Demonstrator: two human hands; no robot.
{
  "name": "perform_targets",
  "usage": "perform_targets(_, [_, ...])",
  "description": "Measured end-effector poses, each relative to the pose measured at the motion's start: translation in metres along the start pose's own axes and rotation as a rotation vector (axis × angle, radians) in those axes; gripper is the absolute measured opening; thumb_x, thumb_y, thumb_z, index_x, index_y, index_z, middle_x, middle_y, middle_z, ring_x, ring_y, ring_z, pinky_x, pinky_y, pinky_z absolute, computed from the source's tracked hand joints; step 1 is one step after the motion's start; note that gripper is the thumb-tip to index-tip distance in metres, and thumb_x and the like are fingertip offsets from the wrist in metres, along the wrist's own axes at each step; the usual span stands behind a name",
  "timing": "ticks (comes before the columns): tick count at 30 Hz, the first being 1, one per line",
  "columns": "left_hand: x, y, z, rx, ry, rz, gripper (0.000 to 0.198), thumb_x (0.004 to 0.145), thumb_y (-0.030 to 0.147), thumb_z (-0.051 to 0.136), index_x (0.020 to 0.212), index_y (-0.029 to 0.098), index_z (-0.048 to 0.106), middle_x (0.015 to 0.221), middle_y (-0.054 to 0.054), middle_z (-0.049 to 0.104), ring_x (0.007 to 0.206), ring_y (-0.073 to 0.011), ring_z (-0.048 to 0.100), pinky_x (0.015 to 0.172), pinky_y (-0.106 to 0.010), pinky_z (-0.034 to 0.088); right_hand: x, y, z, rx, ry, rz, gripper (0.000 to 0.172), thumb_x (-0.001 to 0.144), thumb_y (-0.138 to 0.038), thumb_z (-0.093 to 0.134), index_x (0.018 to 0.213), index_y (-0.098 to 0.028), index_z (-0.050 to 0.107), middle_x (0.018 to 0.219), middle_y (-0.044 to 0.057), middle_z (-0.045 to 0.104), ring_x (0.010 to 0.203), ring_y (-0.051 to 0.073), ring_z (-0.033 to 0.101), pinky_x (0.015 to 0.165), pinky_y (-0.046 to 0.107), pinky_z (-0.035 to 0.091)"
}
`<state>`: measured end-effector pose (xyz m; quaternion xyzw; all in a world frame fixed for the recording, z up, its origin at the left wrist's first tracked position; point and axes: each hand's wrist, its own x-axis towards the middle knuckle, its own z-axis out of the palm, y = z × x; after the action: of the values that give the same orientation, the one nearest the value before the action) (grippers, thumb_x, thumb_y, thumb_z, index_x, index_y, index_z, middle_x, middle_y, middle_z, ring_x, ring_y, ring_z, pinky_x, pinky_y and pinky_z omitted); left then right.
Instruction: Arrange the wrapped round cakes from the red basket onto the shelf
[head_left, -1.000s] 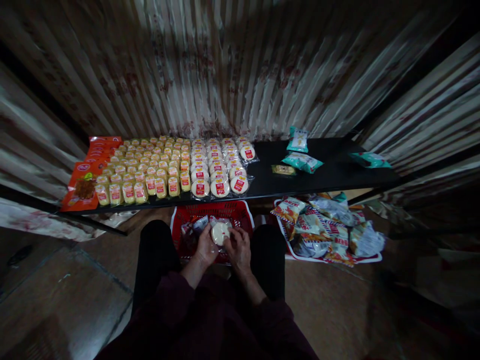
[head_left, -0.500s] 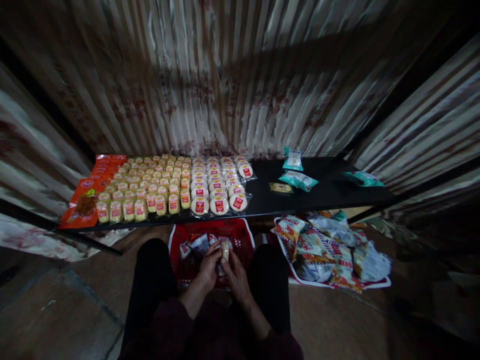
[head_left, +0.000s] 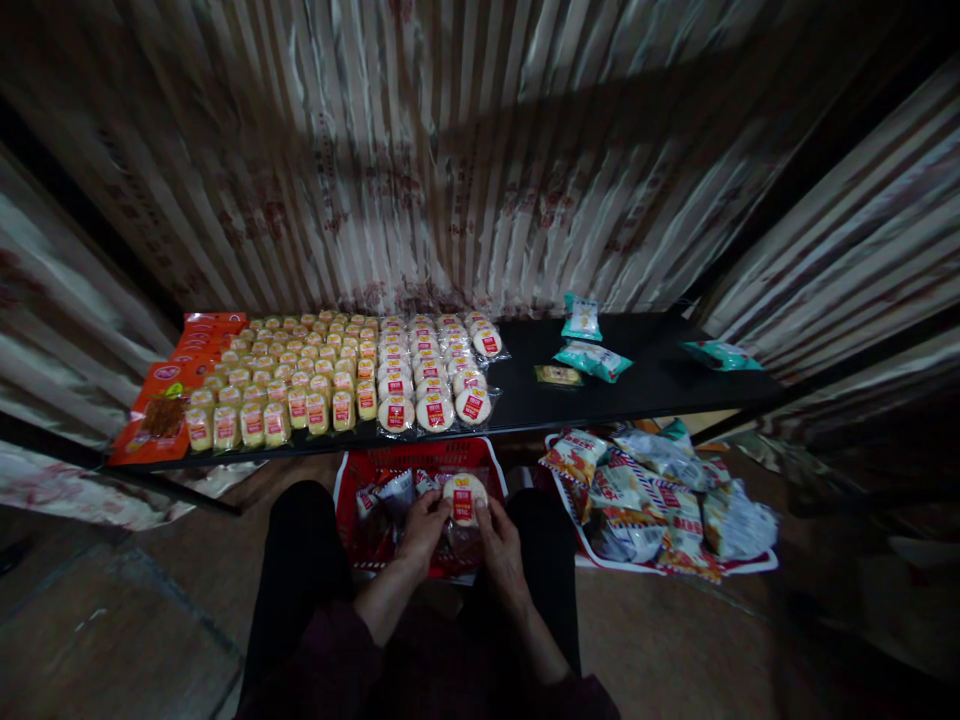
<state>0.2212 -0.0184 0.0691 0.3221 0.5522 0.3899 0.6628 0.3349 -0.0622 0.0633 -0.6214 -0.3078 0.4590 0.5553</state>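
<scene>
Between my hands is a round white rice cracker packet (head_left: 463,500) with a red label, its face turned up toward me. My left hand (head_left: 424,527) grips its left edge, and my right hand (head_left: 501,545) grips its right edge. Beneath them a red basket (head_left: 493,470) on the floor holds several small wrapped packets, partly hidden by my hands. Rows of matching round cracker packets (head_left: 435,410) stand on the black shelf (head_left: 517,400) just beyond. Left of those are many rows of small yellow wrapped cakes (head_left: 276,424).
Orange snack bags (head_left: 161,400) overlap at the shelf's left end. Teal packets (head_left: 594,361) and a small yellowish packet (head_left: 558,375) lie on its right part. A white-rimmed basket (head_left: 592,553) full of chip bags stands at my right. Striped curtains (head_left: 420,200) hang behind.
The cracker packet has turned from edge-on to face-up between my hands. My right hand has shifted right, so the hands are farther apart. The view has moved slightly.
</scene>
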Motion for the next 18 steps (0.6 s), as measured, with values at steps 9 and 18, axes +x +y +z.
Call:
perform_targets(9, [-0.007, 0.023, 0.02, -0.068, -0.03, 0.133, 0.022, 0.069, 0.027, 0.069, 0.088, 0.017, 0.065, 0.095, -0.007, 0.07, 0.088, -0.0184, 0.064, 0.081, -0.029, 0.048, 0.016, -0.02, -0.009, 0.018, 0.055, -0.047, 0.054, 0.075, -0.058, 0.06, 0.109, -0.017, 0.065, 0.096, 0.008, 0.072, 0.085, 0.024, 0.066, 0.077, 0.036, 0.053])
perform_targets(18, [-0.008, 0.035, 0.035, -0.063, -0.018, 0.176, 0.021, 0.072, 0.018, 0.064, 0.093, 0.017, 0.064, 0.096, -0.007, 0.07, 0.087, -0.0168, 0.064, 0.079, -0.028, 0.049, 0.018, -0.04, -0.017, 0.009, 0.123, -0.089, 0.052, 0.073, -0.053, 0.064, 0.112, -0.019, 0.064, 0.108, 0.008, 0.069, 0.095, 0.025, 0.064, 0.083, 0.037, 0.051])
